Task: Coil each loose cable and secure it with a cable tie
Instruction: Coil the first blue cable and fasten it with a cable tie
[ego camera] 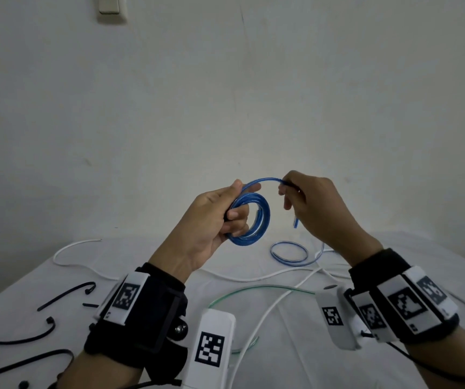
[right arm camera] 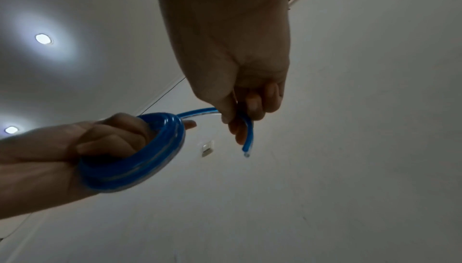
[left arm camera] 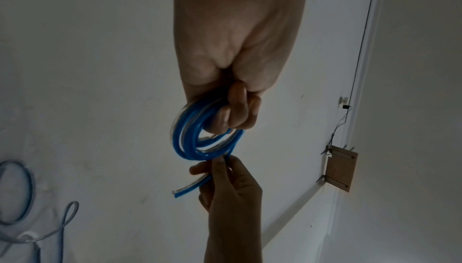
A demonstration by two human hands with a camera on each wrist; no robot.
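Holding a coiled blue cable (ego camera: 251, 219) up in front of a pale wall, the left hand (ego camera: 214, 220) wraps its fingers through the coil. Just to the right, the right hand (ego camera: 314, 204) pinches the cable's loose tail, whose cut end hangs below its fingers. Below both hands, black cable ties (ego camera: 18, 336) and other loose cables lie on a white table (ego camera: 295, 369).
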